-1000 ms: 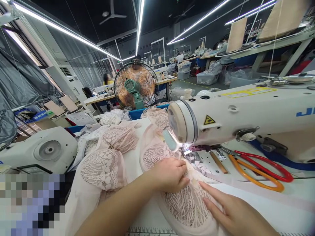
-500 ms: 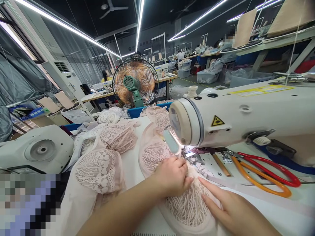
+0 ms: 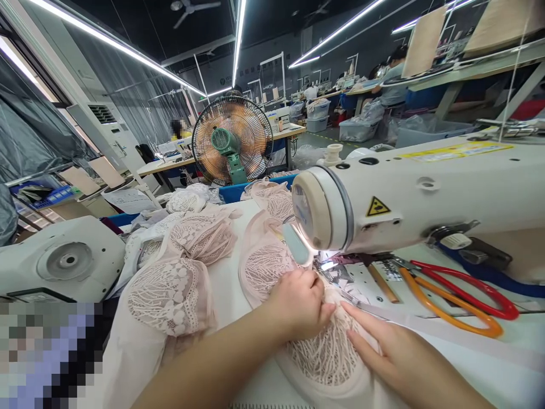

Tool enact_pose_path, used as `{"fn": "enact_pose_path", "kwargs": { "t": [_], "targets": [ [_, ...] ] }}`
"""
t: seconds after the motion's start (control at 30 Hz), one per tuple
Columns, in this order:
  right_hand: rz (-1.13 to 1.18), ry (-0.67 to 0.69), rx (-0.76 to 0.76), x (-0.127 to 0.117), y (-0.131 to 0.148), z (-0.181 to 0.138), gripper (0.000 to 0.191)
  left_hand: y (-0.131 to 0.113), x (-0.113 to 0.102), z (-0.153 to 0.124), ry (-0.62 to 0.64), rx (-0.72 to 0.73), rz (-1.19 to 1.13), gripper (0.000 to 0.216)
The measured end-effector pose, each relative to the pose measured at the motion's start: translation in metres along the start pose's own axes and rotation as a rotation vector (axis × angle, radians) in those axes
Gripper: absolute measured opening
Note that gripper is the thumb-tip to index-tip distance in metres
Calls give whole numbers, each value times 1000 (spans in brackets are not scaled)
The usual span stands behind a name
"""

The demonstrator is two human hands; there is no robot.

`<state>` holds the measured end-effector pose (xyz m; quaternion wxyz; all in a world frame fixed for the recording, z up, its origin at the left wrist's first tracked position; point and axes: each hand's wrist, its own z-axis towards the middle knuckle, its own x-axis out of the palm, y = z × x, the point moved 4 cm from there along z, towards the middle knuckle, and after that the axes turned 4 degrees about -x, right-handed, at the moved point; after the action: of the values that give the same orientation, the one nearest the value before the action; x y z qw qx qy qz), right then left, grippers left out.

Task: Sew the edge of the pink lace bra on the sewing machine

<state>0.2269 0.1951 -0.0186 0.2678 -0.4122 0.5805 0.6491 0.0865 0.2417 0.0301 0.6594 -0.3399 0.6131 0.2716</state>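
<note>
Head: lace garment (image 3: 326,359) slants lengthwise toward lower right.

I'm seeing room over the white tabletop (image 3: 225,284) between the lace garments (image 3: 264,267), left of centre, while the sewing machine head (image 3: 327,210) and scissors (image 3: 457,325) are obstructing the right.

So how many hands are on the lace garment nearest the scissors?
2: the left hand curled over the middle of the lace garment, the right hand on its right side; no others visible.
</note>
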Motion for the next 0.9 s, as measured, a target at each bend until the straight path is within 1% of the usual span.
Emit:
{"fn": "enact_pose_path", "kwargs": {
  "t": [0.07,0.17,0.37,0.53,0.63,0.73,0.83,0.9],
  "targets": [
    [-7,-34,-6,-1,2,0,54,1,0,0,-6,-7,-1,44],
    [-22,-43,-25,-2,3,3,53,4,1,2,-19,-17,2,45],
    [-1,34,11,1,-2,9,57,11,0,5,-29,4,12,44],
    [-22,107,40,-1,5,9,59,16,-3,5,-42,3,30,42],
    [-72,184,74,-5,10,12,60,20,-6,5,-34,-29,61,38],
    [-118,214,63,-10,12,14,59,25,-10,5,-39,-67,98,35],
    [-117,174,2,-18,13,12,54,26,-18,1,-61,-115,121,33],
    [-93,149,-62,-24,14,6,47,23,-24,-5,-46,-190,129,33]
  ]
}}
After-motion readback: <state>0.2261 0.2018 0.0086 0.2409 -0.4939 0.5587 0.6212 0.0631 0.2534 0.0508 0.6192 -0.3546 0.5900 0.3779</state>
